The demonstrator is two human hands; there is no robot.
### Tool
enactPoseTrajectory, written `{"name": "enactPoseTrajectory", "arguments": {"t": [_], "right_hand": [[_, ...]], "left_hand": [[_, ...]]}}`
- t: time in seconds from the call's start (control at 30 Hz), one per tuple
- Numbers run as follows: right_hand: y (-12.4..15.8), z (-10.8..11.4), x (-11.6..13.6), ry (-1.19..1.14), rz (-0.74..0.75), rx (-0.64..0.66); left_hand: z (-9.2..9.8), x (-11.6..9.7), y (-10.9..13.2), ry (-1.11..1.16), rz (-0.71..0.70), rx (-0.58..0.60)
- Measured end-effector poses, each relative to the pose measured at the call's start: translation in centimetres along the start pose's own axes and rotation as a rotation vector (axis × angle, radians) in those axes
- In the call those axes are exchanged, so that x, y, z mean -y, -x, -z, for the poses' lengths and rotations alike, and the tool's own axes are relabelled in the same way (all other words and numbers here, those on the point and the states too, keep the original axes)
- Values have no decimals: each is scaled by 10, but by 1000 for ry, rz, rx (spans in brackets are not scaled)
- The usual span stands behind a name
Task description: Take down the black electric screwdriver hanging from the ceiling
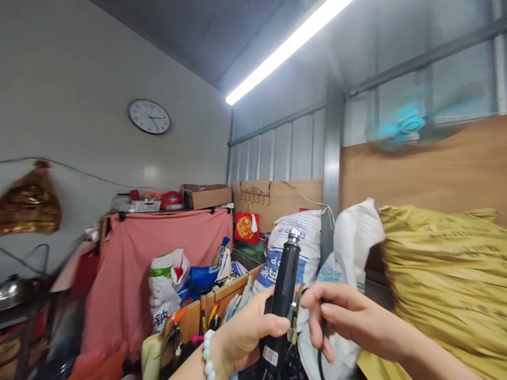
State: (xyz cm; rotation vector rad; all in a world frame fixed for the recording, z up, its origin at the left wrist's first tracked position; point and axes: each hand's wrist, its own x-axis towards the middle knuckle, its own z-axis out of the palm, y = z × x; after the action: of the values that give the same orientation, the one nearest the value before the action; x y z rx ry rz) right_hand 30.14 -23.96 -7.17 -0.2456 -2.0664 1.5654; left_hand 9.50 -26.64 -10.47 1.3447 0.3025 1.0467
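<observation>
My left hand [247, 332], with a white bead bracelet on its wrist, is wrapped around a black rotary tool [282, 295] that points upward with a silver tip. My right hand [336, 311] is beside the tool's lower body, fingers pinched on a thin black cord [321, 343] that hangs from it. Both hands sit low in the middle of the view.
A yellow woven sack [443, 279] lies at right, white printed sacks [293, 248] behind the tool. A wooden box of tools [214, 311] stands below left. A pink cloth [158, 264] covers a shelf, with a cardboard box [206, 196] on top. A teal fan [410, 126] spins on the wall.
</observation>
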Motion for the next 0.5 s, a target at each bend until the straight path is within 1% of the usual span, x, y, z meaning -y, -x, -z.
{"name": "enactPoseTrajectory", "arguments": {"t": [0.07, 0.1, 0.13, 0.2, 0.23, 0.3, 0.33, 0.37, 0.4, 0.43, 0.5], "right_hand": [[-5, 2, 2, -22, 49, -13], [-6, 5, 2, -26, 77, -41], [-7, 8, 1, -29, 103, -82], [-7, 18, -3, -37, 136, -184], [-5, 24, -5, -42, 123, -215], [8, 35, -11, -47, 31, -229], [20, 41, -13, -37, -33, -235], [35, 47, -16, -16, -87, -272], [54, 53, -19, 12, -107, -359], [74, 59, -22, 39, -113, -486], [109, 71, -35, 54, 31, -897]], "left_hand": [[-8, 12, -4, 26, 17, 71], [-11, 18, -3, 53, 27, 83], [-14, 23, -2, 83, 41, 74], [-18, 30, 0, 149, 55, 21], [-20, 31, 1, 169, 51, -11], [-23, 26, 1, 169, 7, -83], [-22, 20, 0, 153, -24, -120], [-21, 13, -1, 121, -56, -158], [-18, 4, -2, 79, -80, -200], [-14, -5, -2, 44, -101, -250], [-3, -21, 0, 4, -142, -352]]}}
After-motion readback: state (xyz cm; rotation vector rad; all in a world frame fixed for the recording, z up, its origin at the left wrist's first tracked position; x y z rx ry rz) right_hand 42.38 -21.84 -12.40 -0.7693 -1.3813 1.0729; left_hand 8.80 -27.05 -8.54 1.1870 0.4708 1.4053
